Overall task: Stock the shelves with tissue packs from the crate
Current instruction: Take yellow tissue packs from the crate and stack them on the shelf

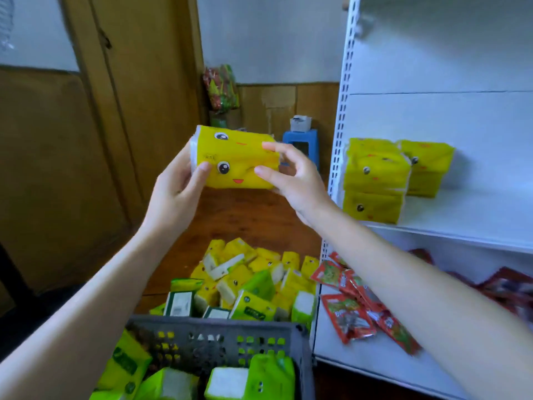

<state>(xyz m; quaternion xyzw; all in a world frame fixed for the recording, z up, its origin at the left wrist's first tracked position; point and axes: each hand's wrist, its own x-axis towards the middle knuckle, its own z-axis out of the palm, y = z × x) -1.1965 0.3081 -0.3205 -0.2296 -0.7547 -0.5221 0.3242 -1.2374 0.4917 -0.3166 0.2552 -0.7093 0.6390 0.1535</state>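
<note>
I hold a yellow tissue pack with a cartoon face up at chest height, left of the white shelf unit. My left hand grips its left end, thumb on the front. My right hand pinches its right end with fingers and thumb. On the middle shelf stand two small stacks of yellow tissue packs. The dark grey crate sits at the bottom, with green tissue packs inside. More yellow and green packs lie in a pile on the floor beyond it.
Red snack packets lie on the lower shelf. The shelf's perforated white upright stands just right of my right hand. A blue stool with a small white box stands by the far wall. A wooden door fills the left.
</note>
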